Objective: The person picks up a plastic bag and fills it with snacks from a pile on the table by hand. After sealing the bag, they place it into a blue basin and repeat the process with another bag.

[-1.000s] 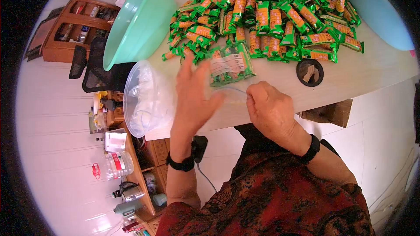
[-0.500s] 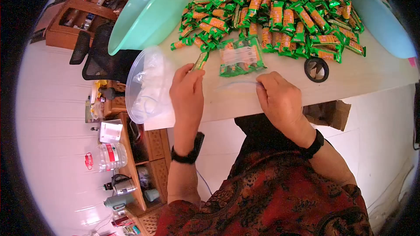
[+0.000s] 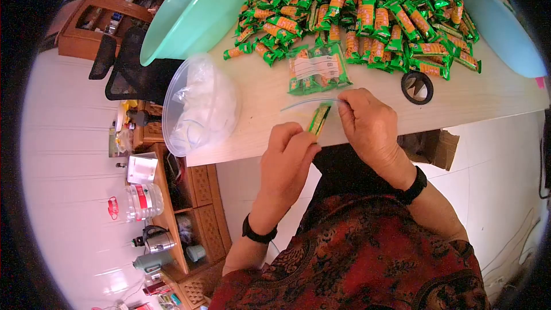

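In my left hand [image 3: 288,158] a green-and-yellow snack packet [image 3: 318,119] is pinched by one end, tilted up in front of the table edge. My right hand [image 3: 370,126] is closed on the edge of a clear zip bag [image 3: 318,93], near its blue zip strip. The bag lies on the table with several green-and-orange packets inside and a white printed label on top. Behind it spreads a big pile of the same wrapped snack packets [image 3: 367,17].
A clear round tub [image 3: 172,120] holding white plastic bags stands left. A green basin [image 3: 195,17] leans behind it, and a blue basin [image 3: 499,28] stands at the far right. A black tape roll [image 3: 417,87] lies right of the bag. Below the table is a cardboard box [image 3: 442,149].
My left hand has moved right and toward me, bringing the snack packet from beside the pile to the bag's zip edge. The right hand keeps its hold on the bag.
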Demonstrator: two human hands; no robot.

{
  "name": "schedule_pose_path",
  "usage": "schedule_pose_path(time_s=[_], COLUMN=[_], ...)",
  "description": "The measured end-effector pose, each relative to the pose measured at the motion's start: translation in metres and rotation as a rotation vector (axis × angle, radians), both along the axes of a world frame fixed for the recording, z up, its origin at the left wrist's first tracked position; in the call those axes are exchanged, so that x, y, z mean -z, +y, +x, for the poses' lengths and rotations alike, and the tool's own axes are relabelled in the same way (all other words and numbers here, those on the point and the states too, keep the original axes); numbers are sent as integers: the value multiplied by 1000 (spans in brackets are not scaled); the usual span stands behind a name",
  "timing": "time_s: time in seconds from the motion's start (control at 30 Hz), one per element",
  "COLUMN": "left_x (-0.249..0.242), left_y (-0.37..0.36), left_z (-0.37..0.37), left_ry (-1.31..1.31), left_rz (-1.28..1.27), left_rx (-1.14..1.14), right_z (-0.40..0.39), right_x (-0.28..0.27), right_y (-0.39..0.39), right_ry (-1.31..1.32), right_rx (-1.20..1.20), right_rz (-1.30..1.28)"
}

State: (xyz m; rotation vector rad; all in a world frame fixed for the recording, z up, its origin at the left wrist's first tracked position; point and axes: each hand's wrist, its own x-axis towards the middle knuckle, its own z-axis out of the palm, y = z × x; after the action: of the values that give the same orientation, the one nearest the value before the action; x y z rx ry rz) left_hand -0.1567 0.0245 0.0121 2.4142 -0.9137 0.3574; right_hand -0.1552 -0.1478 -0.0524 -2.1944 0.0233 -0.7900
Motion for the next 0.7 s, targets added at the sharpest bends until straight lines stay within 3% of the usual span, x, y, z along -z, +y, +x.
schedule_pose_path(time_s=[0.43,0.63,0.7], left_x=[7,8,4], left_y=[-22,-31,-34], left_z=[50,74,80], left_ry=[-106,-123,-40], left_rz=[91,259,327], left_rx=[-50,-113,-243], right_z=[-2,-2,-3], right_x=[1,-1,-2], right_y=[-2,-2,-3], right_ry=[11,10,3], right_rx=[-53,-43,-58], right_rz=[-7,-69,-58])
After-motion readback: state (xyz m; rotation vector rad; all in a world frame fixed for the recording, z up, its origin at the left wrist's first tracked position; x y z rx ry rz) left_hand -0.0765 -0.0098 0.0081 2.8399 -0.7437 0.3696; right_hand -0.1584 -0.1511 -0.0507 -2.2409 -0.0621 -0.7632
